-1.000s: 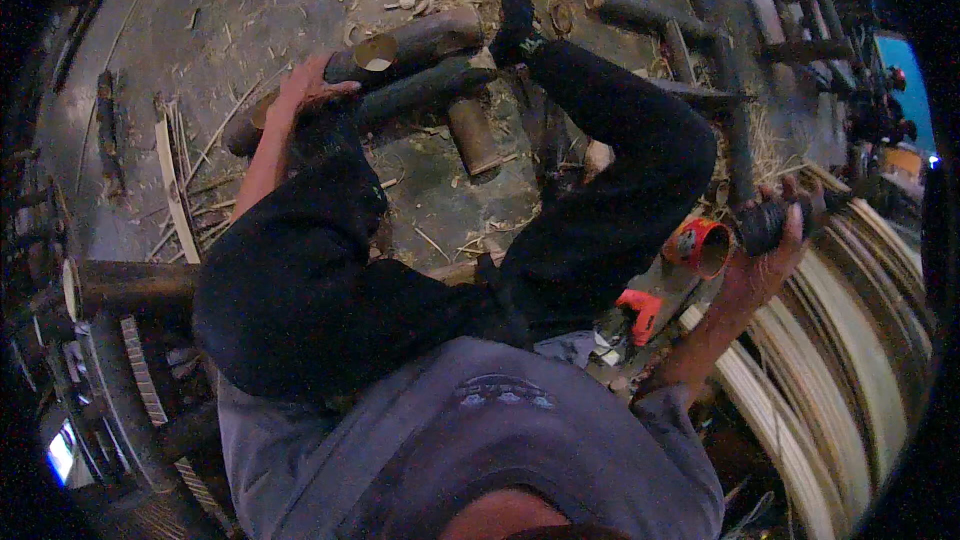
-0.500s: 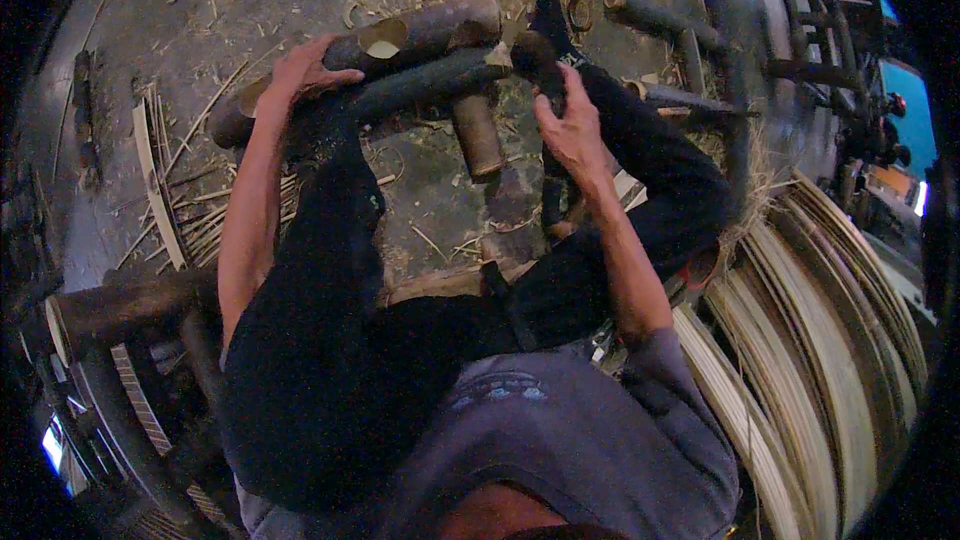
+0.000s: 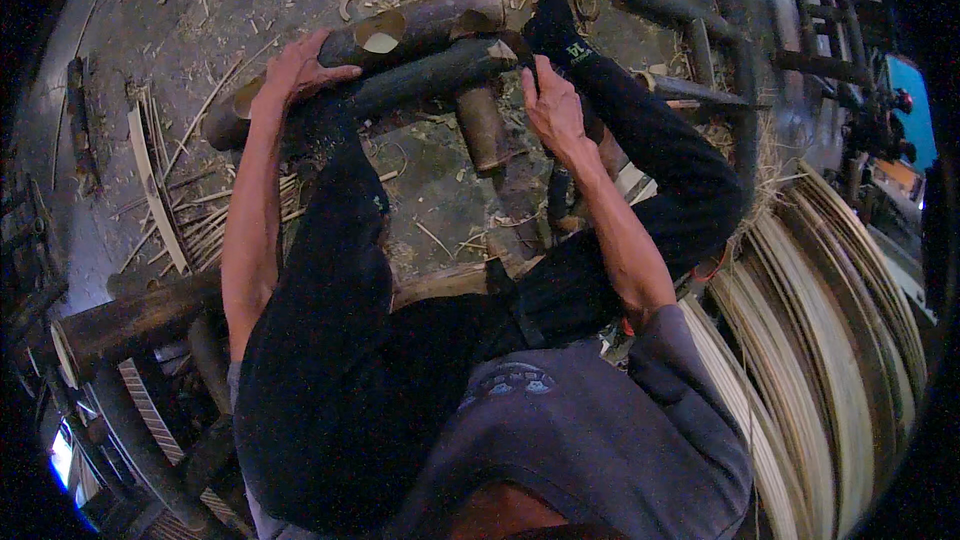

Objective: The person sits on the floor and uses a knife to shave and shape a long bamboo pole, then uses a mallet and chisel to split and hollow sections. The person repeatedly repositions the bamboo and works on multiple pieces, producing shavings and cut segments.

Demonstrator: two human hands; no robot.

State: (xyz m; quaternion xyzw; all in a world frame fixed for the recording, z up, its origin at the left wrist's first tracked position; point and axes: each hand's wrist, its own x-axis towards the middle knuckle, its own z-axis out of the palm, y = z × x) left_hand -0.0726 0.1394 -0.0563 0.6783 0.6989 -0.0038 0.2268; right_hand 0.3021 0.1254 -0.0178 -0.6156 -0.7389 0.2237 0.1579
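The left hand lay over the thick tube, its thumb stretched along the near side toward the oval cut-out, probably so that its weight would keep the round piece from rolling. That tube sat on the floor side of the workspace, beyond the knees, just beside a darker pole, with a short stub jutting back toward the person from near their right ends. The left leg reached up to the pole, perhaps as a brace. The right hand was at the pole's right end, next to a dark object (a tool, possibly, though its shape blurred into the shadow). Whether the right fingers were clamped on it I could not tell; nor could I see how firmly the left ones, hidden past the tube's curve, were wrapped. The left foot was lost behind the pole, and the frame's dark rim swallowed part of the bundled strips.
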